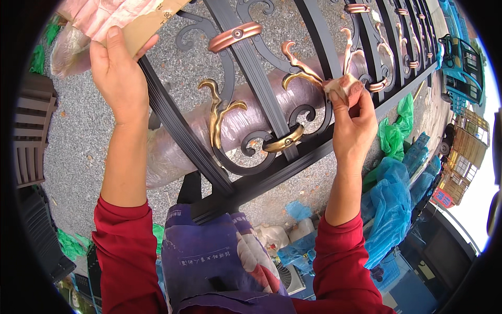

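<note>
My left hand grips a piece of brown cardboard smeared with pinkish copper paint, thumb on top. Between the thumb and fingers of my right hand is a small paint-stained sponge or cloth pad; its exact kind is unclear. The pad is at the tip of a branching leaf ornament, coloured copper and gold, on a black metal railing. Nearer me, another leaf ornament is gold. A gold collar and a copper collar band one upright bar.
Under the railing lies a plastic-wrapped roll on grey gravel ground. Blue netting and green plastic lie to the right. Dark slatted panels stand at left. A blue vehicle and a truck are farther right.
</note>
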Demonstrator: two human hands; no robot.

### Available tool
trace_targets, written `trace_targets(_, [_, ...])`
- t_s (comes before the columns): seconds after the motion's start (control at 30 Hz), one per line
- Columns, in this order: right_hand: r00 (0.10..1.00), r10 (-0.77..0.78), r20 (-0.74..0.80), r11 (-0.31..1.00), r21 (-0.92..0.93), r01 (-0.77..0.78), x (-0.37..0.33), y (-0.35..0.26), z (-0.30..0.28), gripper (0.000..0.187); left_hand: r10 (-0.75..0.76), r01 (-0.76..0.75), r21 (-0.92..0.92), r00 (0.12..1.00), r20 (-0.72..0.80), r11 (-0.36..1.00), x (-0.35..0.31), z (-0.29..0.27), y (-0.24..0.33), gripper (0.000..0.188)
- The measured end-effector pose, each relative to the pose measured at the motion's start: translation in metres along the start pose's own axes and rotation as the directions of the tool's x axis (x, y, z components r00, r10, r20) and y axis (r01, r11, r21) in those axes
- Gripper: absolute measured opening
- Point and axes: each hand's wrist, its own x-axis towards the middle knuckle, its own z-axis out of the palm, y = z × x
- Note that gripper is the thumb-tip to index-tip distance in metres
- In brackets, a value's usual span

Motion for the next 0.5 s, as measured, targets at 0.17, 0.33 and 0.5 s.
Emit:
trace_targets(0.17, [0.933, -0.349, 0.087, 0.924, -0.134, 0.358, 0.002, -0.002, 0.011, 0.015, -0.019, 0.019, -0.035, 1.0, -0.008, 0.999, -0.001, 0.004, -0.001, 0.025])
trace_targets(0.33, [0.982, -0.184, -0.032, 0.98, -0.085, 0.181, 0.01, 0.005, 0.0, 0.014, -0.017, 0.017, -0.028, 1.0, -0.022, 0.999, -0.001, 0.003, -0.001, 0.025])
trace_targets(0.5, [0.904, -0.417, 0.1, 0.903, -0.07, 0.424, 0.002, 0.004, -0.002, 0.018, -0.017, 0.017, -0.029, 1.0, -0.016, 0.999, -0.001, 0.002, -0.003, 0.026])
